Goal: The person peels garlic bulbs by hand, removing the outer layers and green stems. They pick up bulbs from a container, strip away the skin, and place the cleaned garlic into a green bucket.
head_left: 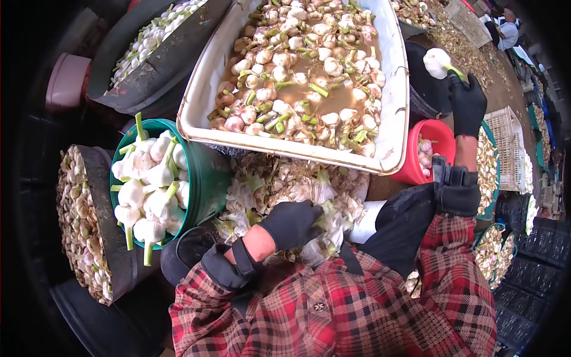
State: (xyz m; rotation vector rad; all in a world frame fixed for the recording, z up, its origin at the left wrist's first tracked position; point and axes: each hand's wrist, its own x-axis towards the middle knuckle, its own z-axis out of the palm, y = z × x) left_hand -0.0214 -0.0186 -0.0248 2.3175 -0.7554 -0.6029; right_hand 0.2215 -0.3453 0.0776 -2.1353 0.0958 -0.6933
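Note:
My right hand (pixel 467 101), in a black glove, is raised at the upper right and grips the green stem of a white garlic bulb (pixel 437 63). That bulb is over a dark bucket (pixel 423 89), with a red bucket (pixel 410 160) holding several small bulbs below it. My left hand (pixel 291 225), gloved in black too, has its fingers curled at the heap of garlic skins (pixel 324 229) in front of my lap; what it holds, if anything, is hidden. A white tub (pixel 285 147) of muddy water and unpeeled bulbs stands ahead.
At the left are a green bucket (pixel 208 178) full of cleaned garlic and dark containers (pixel 113 220) of bulbs. White crates (pixel 505 143) and more garlic baskets (pixel 488 172) line the right side. A person (pixel 507 33) is far off at the upper right.

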